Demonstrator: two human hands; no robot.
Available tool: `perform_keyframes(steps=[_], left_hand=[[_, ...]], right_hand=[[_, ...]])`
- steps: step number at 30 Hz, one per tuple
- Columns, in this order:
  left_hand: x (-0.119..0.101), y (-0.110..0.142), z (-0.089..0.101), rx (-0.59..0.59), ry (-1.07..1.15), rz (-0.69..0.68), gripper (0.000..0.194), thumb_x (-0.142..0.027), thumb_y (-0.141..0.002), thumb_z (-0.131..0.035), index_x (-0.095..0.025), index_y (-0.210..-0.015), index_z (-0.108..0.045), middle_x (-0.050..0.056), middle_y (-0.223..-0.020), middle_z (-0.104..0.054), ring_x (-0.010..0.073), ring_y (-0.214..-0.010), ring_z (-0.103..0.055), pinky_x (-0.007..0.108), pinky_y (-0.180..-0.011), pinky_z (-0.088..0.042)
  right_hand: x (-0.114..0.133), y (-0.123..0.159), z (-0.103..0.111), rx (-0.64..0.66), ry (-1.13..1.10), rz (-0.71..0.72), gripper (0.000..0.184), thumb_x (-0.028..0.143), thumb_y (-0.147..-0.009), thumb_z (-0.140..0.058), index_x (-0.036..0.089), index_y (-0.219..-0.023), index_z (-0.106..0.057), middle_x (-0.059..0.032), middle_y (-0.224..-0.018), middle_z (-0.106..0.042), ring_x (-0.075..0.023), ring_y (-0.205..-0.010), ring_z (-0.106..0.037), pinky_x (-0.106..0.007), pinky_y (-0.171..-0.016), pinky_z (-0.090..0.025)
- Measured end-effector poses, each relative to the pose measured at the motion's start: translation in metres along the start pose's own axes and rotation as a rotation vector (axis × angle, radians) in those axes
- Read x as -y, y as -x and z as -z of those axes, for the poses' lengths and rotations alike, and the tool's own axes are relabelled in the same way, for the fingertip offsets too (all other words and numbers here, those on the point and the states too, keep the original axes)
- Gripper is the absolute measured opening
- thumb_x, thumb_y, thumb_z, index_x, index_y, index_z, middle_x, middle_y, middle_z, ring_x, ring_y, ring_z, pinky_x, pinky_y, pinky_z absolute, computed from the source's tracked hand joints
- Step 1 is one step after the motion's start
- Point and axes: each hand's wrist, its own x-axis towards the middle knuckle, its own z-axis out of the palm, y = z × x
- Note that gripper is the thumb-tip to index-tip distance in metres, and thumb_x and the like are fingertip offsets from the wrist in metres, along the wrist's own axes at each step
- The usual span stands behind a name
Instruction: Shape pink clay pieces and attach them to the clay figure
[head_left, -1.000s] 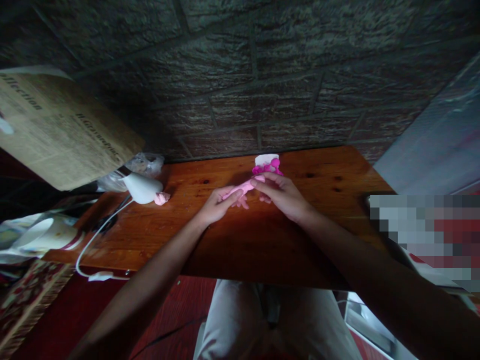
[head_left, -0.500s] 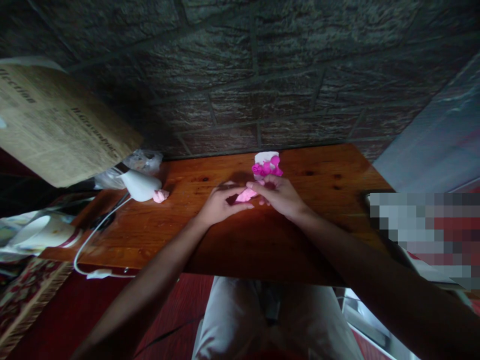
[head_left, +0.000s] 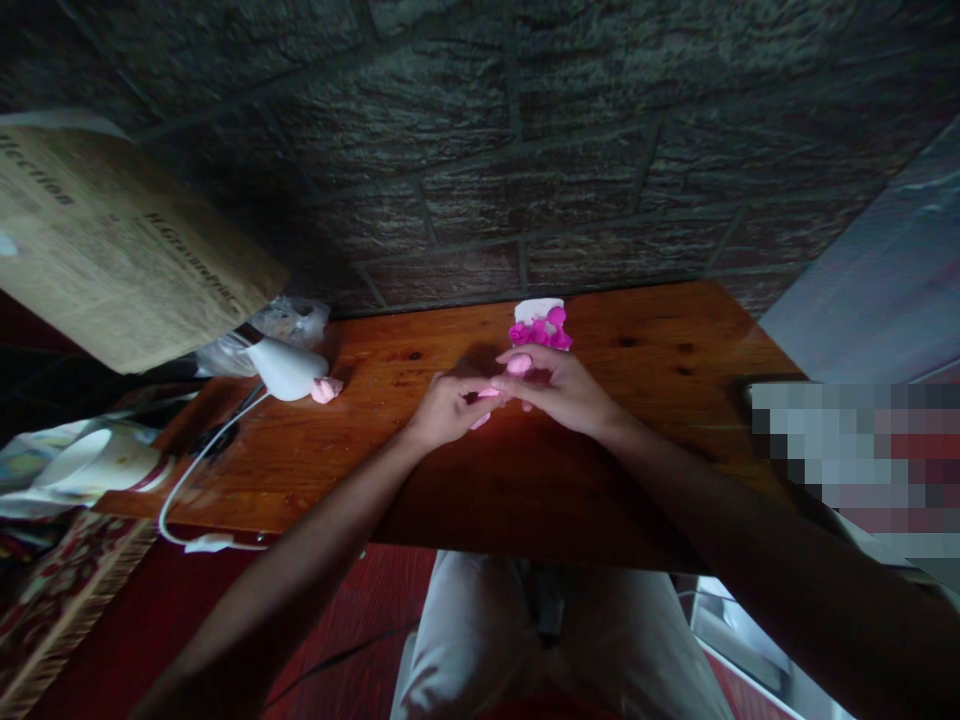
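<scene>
Pale pink, soft-looking modelling clay (head_left: 519, 365) is held between my two hands above the wooden table (head_left: 315, 450). My left hand (head_left: 448, 408) pinches its lower left part between thumb and fingers. The fingers of my right hand (head_left: 559, 388) curl round the upper part, with the thumb pressed near the left fingertips. Parts of the clay are hidden behind my fingers. Just beyond my right hand lies a white card (head_left: 538, 308) bearing bright magenta shaped pieces (head_left: 541, 330), some of them rounded.
A white lamp base (head_left: 289, 368) with a newsprint-patterned shade (head_left: 135, 250) stands at the left. Beside it are a pale pink lump (head_left: 326, 390), a clear plastic bag (head_left: 292, 325) and a white cable (head_left: 176, 490). A white cup (head_left: 105, 460) lies further left. A stone-patterned wall (head_left: 465, 150) rises behind the table.
The clay has shifted between my hands: a rounded end now shows above my right thumb and a piece hangs below my left fingers. My left fingers have closed in towards my right hand.
</scene>
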Motion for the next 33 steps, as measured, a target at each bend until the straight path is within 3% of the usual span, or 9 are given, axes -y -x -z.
perform_keyframes(steps=[4,8,11,15,18,24,30,33], left_hand=[[0.001,0.0,0.004,0.064,0.162,0.066,0.039,-0.049,-0.088,-0.071,-0.014,-0.072,-0.076,0.004,-0.062,-0.07,0.0126,-0.055,-0.059,0.022,-0.055,-0.044],[0.0,-0.001,0.005,0.156,0.319,0.14,0.044,-0.056,-0.082,-0.075,-0.012,-0.081,-0.078,0.009,-0.078,-0.079,0.0146,-0.063,-0.067,0.023,-0.06,-0.05],[0.001,-0.002,0.005,0.195,0.408,0.162,0.043,-0.055,-0.08,-0.078,-0.012,-0.085,-0.079,0.01,-0.085,-0.08,0.0166,-0.073,-0.071,0.025,-0.067,-0.054],[0.006,-0.002,0.008,0.261,0.695,0.277,0.053,-0.062,-0.082,-0.074,-0.012,-0.098,-0.079,0.015,-0.093,-0.081,0.0201,-0.079,-0.076,0.028,-0.073,-0.058],[0.007,-0.002,0.009,0.275,0.834,0.353,0.055,-0.06,-0.078,-0.079,-0.011,-0.101,-0.078,0.016,-0.095,-0.081,0.0212,-0.08,-0.077,0.03,-0.076,-0.059],[-0.001,-0.001,0.005,0.241,0.703,0.317,0.044,-0.037,-0.075,-0.088,-0.013,-0.108,-0.072,0.007,-0.09,-0.078,0.0148,-0.079,-0.073,0.026,-0.074,-0.056],[-0.001,-0.006,0.0,0.156,0.607,0.245,0.039,-0.046,-0.086,-0.076,-0.012,-0.104,-0.069,0.003,-0.082,-0.071,0.0092,-0.062,-0.061,0.023,-0.06,-0.05],[0.001,-0.007,0.001,0.132,0.585,0.229,0.04,-0.047,-0.087,-0.075,-0.012,-0.106,-0.069,0.003,-0.082,-0.069,0.0094,-0.062,-0.059,0.024,-0.061,-0.049]], right_hand=[[0.004,-0.002,0.011,0.198,-0.039,0.011,0.044,0.034,-0.067,-0.089,0.022,-0.105,-0.07,-0.0018,-0.094,-0.074,-0.0152,-0.076,-0.069,-0.028,-0.067,-0.056],[0.006,-0.004,0.018,0.315,-0.039,0.002,0.029,0.033,-0.073,-0.084,0.02,-0.095,-0.071,-0.0018,-0.089,-0.074,-0.0154,-0.075,-0.068,-0.03,-0.071,-0.056],[0.008,-0.003,0.016,0.291,-0.057,0.019,0.026,0.036,-0.074,-0.084,0.019,-0.087,-0.07,-0.0015,-0.086,-0.074,-0.0162,-0.08,-0.069,-0.03,-0.076,-0.054],[0.009,-0.002,0.011,0.239,-0.13,-0.014,0.029,0.044,-0.077,-0.081,0.02,-0.087,-0.068,0.0005,-0.078,-0.071,-0.0127,-0.065,-0.062,-0.026,-0.059,-0.047],[0.01,-0.001,0.008,0.162,-0.178,-0.053,0.033,0.044,-0.074,-0.083,0.021,-0.093,-0.068,0.0028,-0.071,-0.067,-0.0103,-0.057,-0.054,-0.025,-0.052,-0.041],[0.009,-0.002,0.005,0.083,-0.123,-0.007,0.032,0.043,-0.07,-0.086,0.02,-0.083,-0.068,-0.0008,-0.081,-0.07,-0.0165,-0.075,-0.063,-0.032,-0.074,-0.05],[-0.004,-0.008,0.007,-0.095,0.034,0.096,0.027,0.035,-0.075,-0.081,0.022,-0.09,-0.063,-0.0007,-0.086,-0.068,-0.018,-0.077,-0.063,-0.034,-0.075,-0.05],[-0.007,-0.007,0.012,-0.032,0.155,0.16,0.031,0.033,-0.08,-0.076,0.024,-0.108,-0.067,-0.0019,-0.094,-0.072,-0.0195,-0.083,-0.068,-0.036,-0.08,-0.052]])
